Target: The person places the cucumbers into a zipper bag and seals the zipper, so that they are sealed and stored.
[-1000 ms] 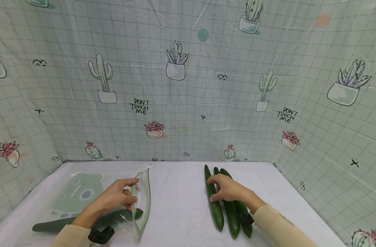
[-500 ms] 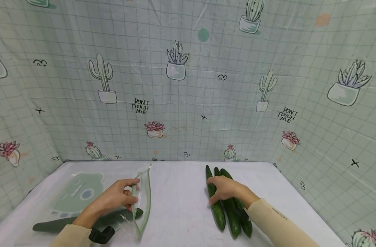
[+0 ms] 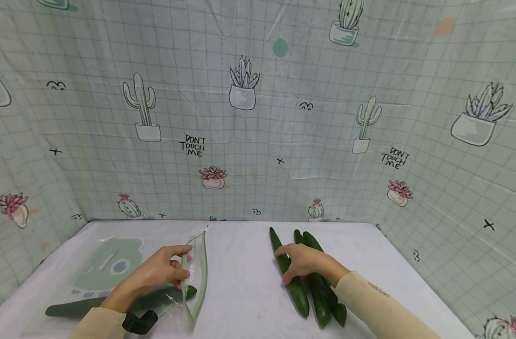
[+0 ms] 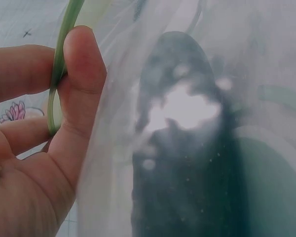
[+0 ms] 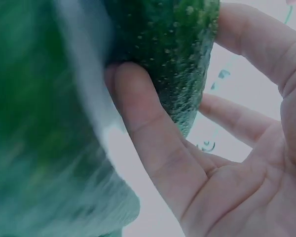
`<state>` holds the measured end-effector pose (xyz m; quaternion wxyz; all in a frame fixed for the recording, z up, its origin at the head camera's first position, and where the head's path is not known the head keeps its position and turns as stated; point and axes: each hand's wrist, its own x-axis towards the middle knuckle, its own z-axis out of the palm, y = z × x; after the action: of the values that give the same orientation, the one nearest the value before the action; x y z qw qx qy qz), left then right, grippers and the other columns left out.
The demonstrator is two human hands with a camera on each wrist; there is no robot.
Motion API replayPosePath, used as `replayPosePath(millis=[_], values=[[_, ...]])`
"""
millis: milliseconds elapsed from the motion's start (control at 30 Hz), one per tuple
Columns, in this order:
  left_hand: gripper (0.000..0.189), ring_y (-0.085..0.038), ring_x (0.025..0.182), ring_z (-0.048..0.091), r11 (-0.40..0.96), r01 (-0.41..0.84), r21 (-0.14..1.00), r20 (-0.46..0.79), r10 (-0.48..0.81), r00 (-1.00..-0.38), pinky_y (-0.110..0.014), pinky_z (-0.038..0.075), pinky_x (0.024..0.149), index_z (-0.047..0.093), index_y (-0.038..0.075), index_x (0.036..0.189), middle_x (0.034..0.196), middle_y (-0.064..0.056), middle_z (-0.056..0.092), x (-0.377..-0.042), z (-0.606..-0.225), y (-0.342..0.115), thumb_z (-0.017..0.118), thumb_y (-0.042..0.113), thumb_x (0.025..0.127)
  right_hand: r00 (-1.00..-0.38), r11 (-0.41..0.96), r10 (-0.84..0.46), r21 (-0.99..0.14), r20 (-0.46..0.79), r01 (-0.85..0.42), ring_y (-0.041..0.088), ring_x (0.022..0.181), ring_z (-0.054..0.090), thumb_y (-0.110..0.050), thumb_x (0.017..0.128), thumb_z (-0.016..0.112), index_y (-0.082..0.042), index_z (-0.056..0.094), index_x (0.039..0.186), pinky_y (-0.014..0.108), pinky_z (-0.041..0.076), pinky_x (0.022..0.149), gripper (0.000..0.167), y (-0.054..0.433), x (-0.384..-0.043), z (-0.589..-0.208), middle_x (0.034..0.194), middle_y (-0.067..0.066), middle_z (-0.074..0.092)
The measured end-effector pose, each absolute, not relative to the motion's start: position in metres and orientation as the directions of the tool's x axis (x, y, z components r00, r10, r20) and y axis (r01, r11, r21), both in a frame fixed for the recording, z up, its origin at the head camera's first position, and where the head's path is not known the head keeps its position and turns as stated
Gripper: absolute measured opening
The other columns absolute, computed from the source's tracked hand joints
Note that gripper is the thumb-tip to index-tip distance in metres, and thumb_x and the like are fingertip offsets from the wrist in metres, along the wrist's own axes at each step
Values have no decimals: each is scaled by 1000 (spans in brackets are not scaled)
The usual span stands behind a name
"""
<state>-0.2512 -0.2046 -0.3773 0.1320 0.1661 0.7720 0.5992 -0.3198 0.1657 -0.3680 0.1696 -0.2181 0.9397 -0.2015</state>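
Observation:
My left hand [image 3: 158,270] pinches the edge of a clear zip bag [image 3: 203,278] with a green rim, its mouth spread open. Inside the bag lies one cucumber [image 3: 77,308], seen blurred behind the plastic in the left wrist view. On the right, my right hand [image 3: 306,261] grips a long dark green cucumber [image 3: 299,299] from above, its far end slanting left. Fingers and thumb [image 5: 153,133] sit on opposite sides of that cucumber in the right wrist view. Two more cucumbers [image 3: 319,306] lie just to its right, partly hidden under the right hand and sleeve.
A white-covered table [image 3: 241,273] carries everything. Behind and beside it hangs a pale green checked curtain [image 3: 258,141] with cactus prints. The bag's green printed figure [image 3: 107,268] faces up at the left. A black wrist strap [image 3: 139,322] overlaps the bag.
The far end of the gripped cucumber has swung left, away from the other two, along with my right hand. My left hand and the bag have stayed put.

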Motion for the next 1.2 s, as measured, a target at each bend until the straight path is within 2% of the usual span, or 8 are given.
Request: replayPosePath(millis=[167,267,400,500,600,667,900,1200], values=[[75,-21,60,58,226,97,969,-4,409,-913,-42,57,60,19,-18,144,70,-8,56,-251,-376,-204,64,-4,86,-811,797,-525,-482,-257,-363,18,65,61,-15,73,83,-14,55,132,33,52,57,66,151,-322,-366,130,15,51],[75,-21,60,58,230,102,968,1,401,-916,-42,57,60,19,-18,144,72,-8,57,-251,-376,-203,64,-4,85,-755,768,-600,-457,-265,-449,20,94,62,-12,75,81,-17,51,138,31,54,69,70,142,-323,-366,134,11,50],[74,-21,60,58,233,104,967,3,396,-918,-41,57,60,19,-18,144,72,-9,58,-250,-375,-204,63,-5,85,-653,697,-713,-367,-255,-616,19,122,49,-7,79,75,-19,41,145,29,49,87,75,130,-325,-365,141,2,46],[74,-20,60,58,232,104,967,4,395,-919,-40,57,60,19,-18,143,73,-9,58,-250,-376,-205,63,-5,85,-623,673,-739,-316,-254,-669,18,123,49,-3,81,71,-21,39,146,27,48,84,75,122,-327,-365,140,-1,47],[74,-20,61,58,225,106,969,9,395,-919,-40,57,60,19,-19,143,78,-10,58,-250,-375,-205,63,-6,85,-646,698,-716,-286,-263,-657,16,121,50,-1,81,70,-25,39,145,25,48,74,75,118,-329,-365,137,-1,50],[74,-20,61,58,222,107,969,11,395,-919,-40,57,60,20,-19,143,79,-10,58,-250,-375,-205,64,-5,84,-674,723,-691,-283,-261,-630,16,119,52,-4,80,72,-27,38,145,26,48,72,77,117,-329,-367,133,0,53],[74,-20,61,58,218,110,970,14,399,-917,-41,57,60,20,-19,143,77,-9,58,-250,-374,-206,64,-5,85,-744,771,-635,-233,-206,-593,21,119,52,-14,81,75,-27,40,144,34,49,83,73,111,-326,-373,129,2,57],[73,-20,60,58,222,99,970,5,389,-921,-40,57,60,21,-18,143,80,-11,58,-250,-376,-206,63,-5,85,-735,735,-666,-276,-127,-619,22,122,49,-4,86,66,-26,44,140,39,46,96,63,117,-326,-373,128,3,54]])
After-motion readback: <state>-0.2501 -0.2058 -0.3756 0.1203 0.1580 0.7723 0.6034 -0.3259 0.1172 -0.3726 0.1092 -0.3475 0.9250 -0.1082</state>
